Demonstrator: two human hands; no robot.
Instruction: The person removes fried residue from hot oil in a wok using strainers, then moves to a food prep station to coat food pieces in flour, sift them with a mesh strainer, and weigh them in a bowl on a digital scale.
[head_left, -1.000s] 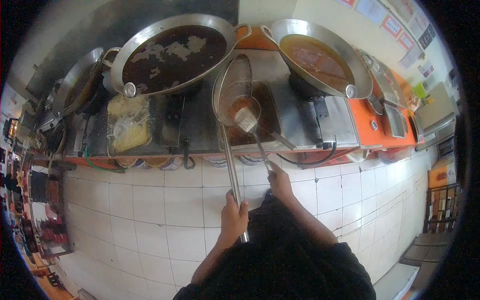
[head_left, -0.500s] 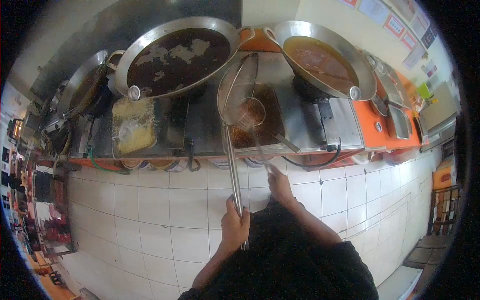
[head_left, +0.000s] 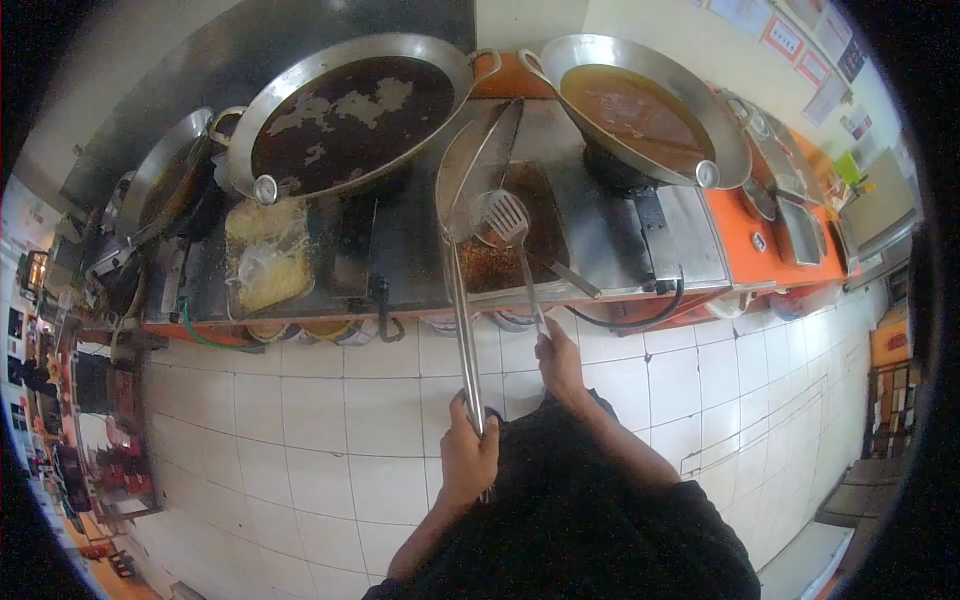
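Observation:
My left hand (head_left: pixel 470 455) is wrapped round the long metal handle of a large wire skimmer (head_left: pixel 458 175), whose bowl is tilted up over the counter. In my right hand (head_left: pixel 562 368) is the handle of a slotted turner (head_left: pixel 508 218). The turner's head is in front of the skimmer's right side; whether they touch I cannot tell. Below them is a square tray (head_left: pixel 550 215) with brown crumbs in it. A small round strainer or ladle lies in that tray, partly hidden by the turner, its handle (head_left: pixel 575 281) sticking out over the front edge.
Behind stand a big wok of dark oil (head_left: pixel 410 150) and a wok of lighter oil (head_left: pixel 590 52), each with a dial thermometer at its rim. Another wok (head_left: pixel 190 128) is at far left. A tray of pale crumbs (head_left: pixel 268 258) sits left; metal trays (head_left: pixel 800 235) sit right.
The turner head, blurred half a second ago lower and to the left, has moved up and right and now shows sharply. My left hand and the skimmer have hardly moved.

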